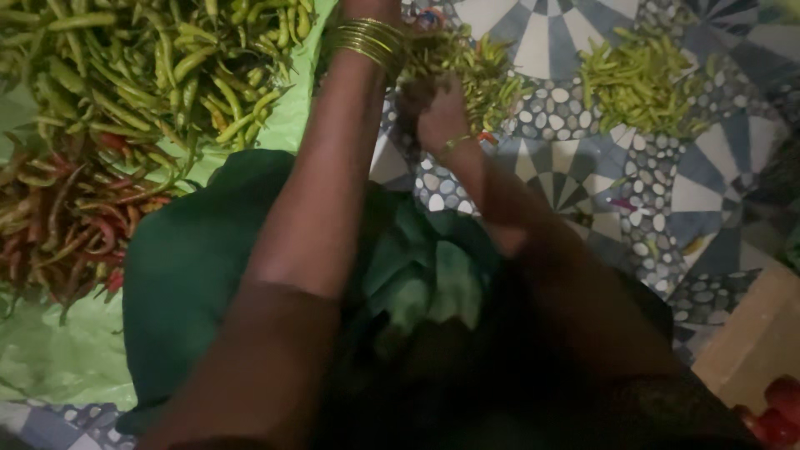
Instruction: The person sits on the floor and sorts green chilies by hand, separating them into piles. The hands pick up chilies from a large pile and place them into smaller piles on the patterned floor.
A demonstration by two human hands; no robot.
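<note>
My right hand (440, 115), with a thin gold bracelet on the wrist, rests on a small pile of green chillies (479, 71) lying on the patterned mat. Its fingers curl into the pile's near edge and appear closed on a few chillies, though the picture is blurred there. My left arm reaches up the middle of the view, with several gold bangles (367, 40) on the wrist. My left hand (369, 7) is cut off by the top edge, so its fingers are hidden. It is just left of the same pile.
A large heap of green chillies (142, 67) lies on a light green plastic sheet (58, 350) at top left, with red chillies (67, 225) below it. Another small green pile (642, 79) sits at top right. Dark green cloth (192, 267) covers my lap. A tan box edge (758, 342) is at bottom right.
</note>
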